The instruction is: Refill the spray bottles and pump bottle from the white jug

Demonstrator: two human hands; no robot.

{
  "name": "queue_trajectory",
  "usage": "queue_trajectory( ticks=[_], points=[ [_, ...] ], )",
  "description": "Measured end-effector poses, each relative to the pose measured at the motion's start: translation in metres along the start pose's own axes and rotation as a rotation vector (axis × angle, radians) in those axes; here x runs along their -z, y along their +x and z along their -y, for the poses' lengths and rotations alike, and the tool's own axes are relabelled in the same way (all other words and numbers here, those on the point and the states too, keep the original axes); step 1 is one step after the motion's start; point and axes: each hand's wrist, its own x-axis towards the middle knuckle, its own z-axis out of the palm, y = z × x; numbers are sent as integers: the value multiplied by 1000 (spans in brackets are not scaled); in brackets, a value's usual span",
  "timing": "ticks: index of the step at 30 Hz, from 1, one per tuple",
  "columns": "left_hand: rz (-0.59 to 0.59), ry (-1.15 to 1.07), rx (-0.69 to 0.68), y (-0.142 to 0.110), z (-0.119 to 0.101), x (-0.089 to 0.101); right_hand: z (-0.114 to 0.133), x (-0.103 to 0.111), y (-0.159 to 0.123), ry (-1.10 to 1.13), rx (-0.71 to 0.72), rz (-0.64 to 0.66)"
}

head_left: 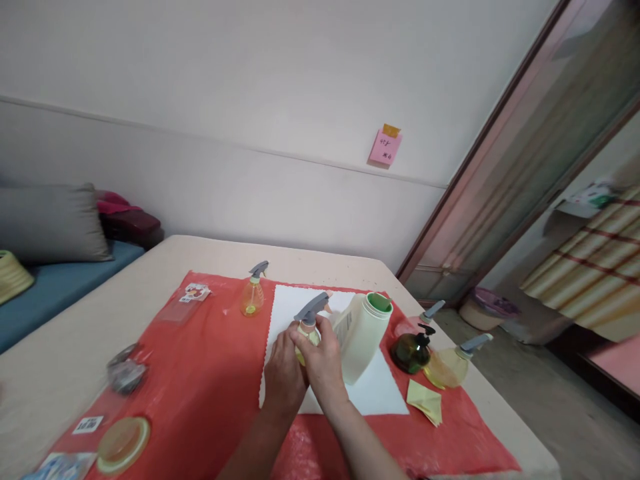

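Note:
Both hands are wrapped around a small yellowish spray bottle [309, 333] with a grey trigger head, held upright over a white sheet. My left hand [286, 367] clasps the bottle's left side. On the other side, my right hand [324, 360] grips it near the neck, its fingers closed just under the trigger head. Close by on the right stands a tall white bottle [361, 340], slightly tilted in view, with an uncapped mouth that is green inside. Under it lies the white sheet [380, 393]. My fingers hide much of the spray bottle's body.
On the red cloth [210, 373] another spray bottle [253, 298] stands at the back left. A dark green pump bottle [411, 352], a yellow spray bottle [447, 367] and a folded yellow paper [425, 401] sit right. A round lid [123, 445] and plastic packaging [185, 300] lie left.

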Motion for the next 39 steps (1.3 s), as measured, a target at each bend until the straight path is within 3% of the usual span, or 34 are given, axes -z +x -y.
queue_trajectory(
  ticks=[4, 8, 10, 14, 16, 20, 22, 25, 27, 29, 33, 36, 39],
  points=[
    [121, -89, 165, 4, -7, 5, -9, 12, -9, 48, -48, 38],
    [128, -68, 149, 4, -3, 2, -14, 22, -16, -5, -55, 33],
    [50, -4, 35, 1, 3, -3, -9, 27, -18, -64, -14, 0],
    [-159, 163, -350, -9, 12, -14, 12, 34, -23, -273, 172, -159],
    [-231, 253, -426, -14, 11, -18, 23, 36, -27, -371, 256, -235],
    [-324, 264, -531, -24, -1, -20, 39, 49, -35, -420, 359, -262],
    [-296, 169, -636, -29, -7, -21, 44, 64, -41, -395, 393, -274],
    [-113, -10, -713, -32, -11, -21, 45, 99, -50, -359, 377, -232],
    [-26, -60, -693, -32, -9, -21, 39, 128, -57, -362, 333, -195],
    [-18, -54, -625, -30, -6, -19, 28, 159, -62, -374, 272, -206],
    [-48, -67, -448, -23, -1, -18, -2, 209, -52, -403, 113, -340],
    [-55, -109, -357, -18, 2, -20, -31, 223, -18, -401, 4, -415],
    [-49, -91, -302, -15, 9, -25, -65, 216, 31, -382, -15, -430]
  ],
)
